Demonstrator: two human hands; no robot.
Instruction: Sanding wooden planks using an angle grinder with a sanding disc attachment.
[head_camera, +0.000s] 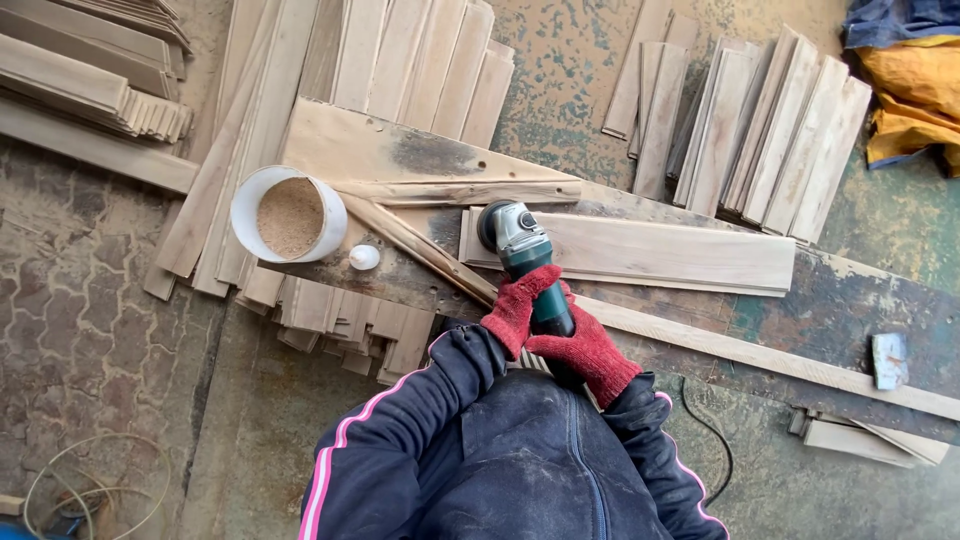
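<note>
Both hands, the left hand (515, 305) and the right hand (588, 350) in red gloves, are gripping the green angle grinder (525, 255) for steadiness, pressing its head at twelve o'clock onto the pale plank (660, 255) lying flat on the bench (850, 310), a sawdust-filled white bucket (288, 215) sitting at nine o'clock.

Left of the grinder (520, 245), a white bucket (288, 213) and slanted strip (420, 245) crowd the surface (840, 310). Right, beyond the flat board (660, 252), bare surface lies open up to a small blue-grey block (889, 358).
</note>
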